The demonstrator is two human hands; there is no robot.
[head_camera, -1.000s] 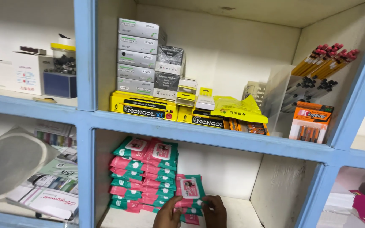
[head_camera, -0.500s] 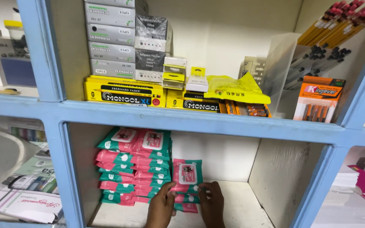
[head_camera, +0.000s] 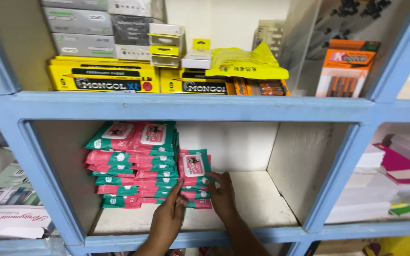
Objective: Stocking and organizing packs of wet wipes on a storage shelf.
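- Our left hand (head_camera: 169, 215) and right hand (head_camera: 222, 194) clasp the short stack of pink-and-teal wipe packets (head_camera: 194, 178) from both sides.
- Left of our hands, a taller pile of such packets (head_camera: 134, 163).
- Above, yellow pencil boxes (head_camera: 103, 78).

My one view comes from the head camera, facing a blue shelf unit (head_camera: 186, 107) nearly head-on and tilted slightly down. I sit close: the middle lower compartment fills the centre, the compartment above it is cut off at the top, and neighbouring compartments show only in part.
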